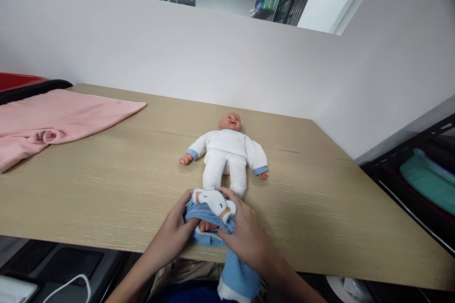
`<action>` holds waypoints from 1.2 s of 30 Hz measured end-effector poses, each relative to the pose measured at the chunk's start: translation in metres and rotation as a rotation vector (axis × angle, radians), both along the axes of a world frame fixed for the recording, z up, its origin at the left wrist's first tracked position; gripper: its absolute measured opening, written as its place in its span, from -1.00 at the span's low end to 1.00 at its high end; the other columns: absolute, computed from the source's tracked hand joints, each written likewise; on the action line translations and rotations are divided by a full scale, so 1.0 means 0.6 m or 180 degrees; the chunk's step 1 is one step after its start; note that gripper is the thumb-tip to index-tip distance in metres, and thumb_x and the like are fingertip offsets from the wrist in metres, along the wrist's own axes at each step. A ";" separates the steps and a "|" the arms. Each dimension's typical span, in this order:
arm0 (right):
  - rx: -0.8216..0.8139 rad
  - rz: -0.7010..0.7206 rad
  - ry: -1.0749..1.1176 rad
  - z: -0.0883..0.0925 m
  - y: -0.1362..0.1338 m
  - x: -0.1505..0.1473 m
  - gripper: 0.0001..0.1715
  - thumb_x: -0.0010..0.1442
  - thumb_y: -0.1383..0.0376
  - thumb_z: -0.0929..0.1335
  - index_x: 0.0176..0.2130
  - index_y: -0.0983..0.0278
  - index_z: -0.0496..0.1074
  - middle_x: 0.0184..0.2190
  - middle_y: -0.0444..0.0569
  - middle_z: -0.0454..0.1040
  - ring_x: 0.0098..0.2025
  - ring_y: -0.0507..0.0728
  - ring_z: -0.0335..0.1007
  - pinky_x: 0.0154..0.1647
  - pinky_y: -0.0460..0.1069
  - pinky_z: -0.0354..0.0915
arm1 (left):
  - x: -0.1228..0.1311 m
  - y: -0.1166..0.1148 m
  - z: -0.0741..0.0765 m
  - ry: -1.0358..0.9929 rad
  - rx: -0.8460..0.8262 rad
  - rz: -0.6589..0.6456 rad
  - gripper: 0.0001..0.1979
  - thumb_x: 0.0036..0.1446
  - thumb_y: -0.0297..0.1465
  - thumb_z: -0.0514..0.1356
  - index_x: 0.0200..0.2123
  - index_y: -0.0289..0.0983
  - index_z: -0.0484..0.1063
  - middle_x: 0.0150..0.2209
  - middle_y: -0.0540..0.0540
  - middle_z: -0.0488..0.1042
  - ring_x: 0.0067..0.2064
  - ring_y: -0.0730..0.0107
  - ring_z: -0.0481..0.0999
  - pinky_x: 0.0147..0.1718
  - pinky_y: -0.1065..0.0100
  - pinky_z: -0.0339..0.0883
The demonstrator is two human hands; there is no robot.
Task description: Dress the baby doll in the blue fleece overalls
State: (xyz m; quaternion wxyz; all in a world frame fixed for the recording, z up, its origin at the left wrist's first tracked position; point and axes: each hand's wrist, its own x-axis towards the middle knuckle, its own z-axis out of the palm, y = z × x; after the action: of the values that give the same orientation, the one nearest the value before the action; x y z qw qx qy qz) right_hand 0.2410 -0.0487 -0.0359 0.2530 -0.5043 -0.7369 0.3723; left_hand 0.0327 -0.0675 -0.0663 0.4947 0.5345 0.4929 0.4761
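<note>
Blue garment [203,210], lower centre of the frame — presumably light, soft and limp, best gripped by its bunched edges — is pinched between thumb and fingers of both left hand [178,225] and right hand [249,233]. Doll's foot [207,226] shows between its folds; doll [226,144] lies face-up at centre, pink cloth [78,113] at left, on the table [305,218].

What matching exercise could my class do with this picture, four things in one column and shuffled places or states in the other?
Column 1
1. doll
2. pink cloth
3. blue garment
4. green item

Column 2
A. gripped by the left hand and right hand
B. on the dark rack at the picture's right
C. on its back, arms spread
D. spread on the left part of the table

Pairs: 1-C; 2-D; 3-A; 4-B
</note>
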 end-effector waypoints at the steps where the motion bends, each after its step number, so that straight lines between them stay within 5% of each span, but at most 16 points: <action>1: 0.0047 0.0001 0.0059 -0.002 0.002 0.001 -0.06 0.08 0.55 0.45 0.34 0.02 0.31 0.31 -0.06 0.53 0.32 0.24 0.49 0.33 0.16 0.38 | -0.003 -0.001 0.002 -0.0029 -0.0021 -0.0054 -0.57 0.20 -0.42 0.22 0.14 -0.18 0.46 0.16 -0.14 0.61 0.12 0.11 0.59 0.16 0.20 0.43; 7: 0.0353 0.0355 0.0081 0.013 0.025 0.015 -0.15 0.11 0.46 0.50 0.32 0.06 0.38 0.22 -0.04 0.57 0.26 0.23 0.53 0.31 0.16 0.40 | -0.024 0.008 0.017 -0.0032 0.0057 -0.0490 -0.54 0.21 -0.48 0.25 0.18 -0.16 0.40 0.12 -0.10 0.57 0.14 0.15 0.54 0.18 0.23 0.40; 16: 0.0585 0.0753 0.0016 0.017 0.073 0.031 -0.31 0.12 0.44 0.49 0.23 0.22 0.47 0.17 0.06 0.64 0.20 0.25 0.58 0.28 0.16 0.42 | -0.054 0.049 0.054 0.0353 0.0054 -0.0947 -0.81 0.28 -0.30 0.34 -0.10 -0.17 0.43 -0.13 -0.02 0.53 -0.02 0.18 0.55 -0.02 0.29 0.44; 21: 0.0606 0.0515 0.0228 0.018 0.066 0.018 -0.15 0.05 0.51 0.46 0.30 0.13 0.41 0.23 0.01 0.55 0.29 0.23 0.48 0.37 0.17 0.33 | -0.054 0.040 0.040 0.0275 0.0052 -0.0837 -0.61 0.30 -0.28 0.32 0.16 -0.17 0.41 0.14 -0.15 0.55 0.19 0.06 0.51 0.21 0.17 0.38; 25: 0.0480 0.0611 0.0360 0.019 0.056 0.014 -0.06 0.05 0.55 0.45 0.35 0.04 0.37 0.24 -0.03 0.53 0.31 0.21 0.45 0.39 0.16 0.32 | -0.054 0.029 0.022 0.0137 0.0094 -0.0813 -0.65 0.33 -0.30 0.31 0.12 -0.21 0.38 0.04 -0.15 0.54 0.09 0.15 0.53 0.10 0.24 0.42; 36: 0.0495 0.1075 0.0087 0.011 0.111 0.040 -0.59 0.27 0.29 0.51 0.11 0.19 0.58 -0.01 -0.04 0.72 -0.02 0.20 0.63 0.03 0.05 0.43 | -0.100 0.087 0.028 0.1105 0.0271 -0.0870 -0.66 0.33 -0.17 0.29 0.09 -0.16 0.51 0.06 -0.14 0.61 0.12 0.03 0.55 0.20 0.13 0.42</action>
State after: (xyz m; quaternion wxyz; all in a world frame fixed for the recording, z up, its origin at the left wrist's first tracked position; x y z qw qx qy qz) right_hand 0.2647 0.0180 -0.0291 0.2352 -0.3473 -0.8341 0.3582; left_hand -0.0272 -0.0153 -0.0495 0.4395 0.6906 0.4731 0.3259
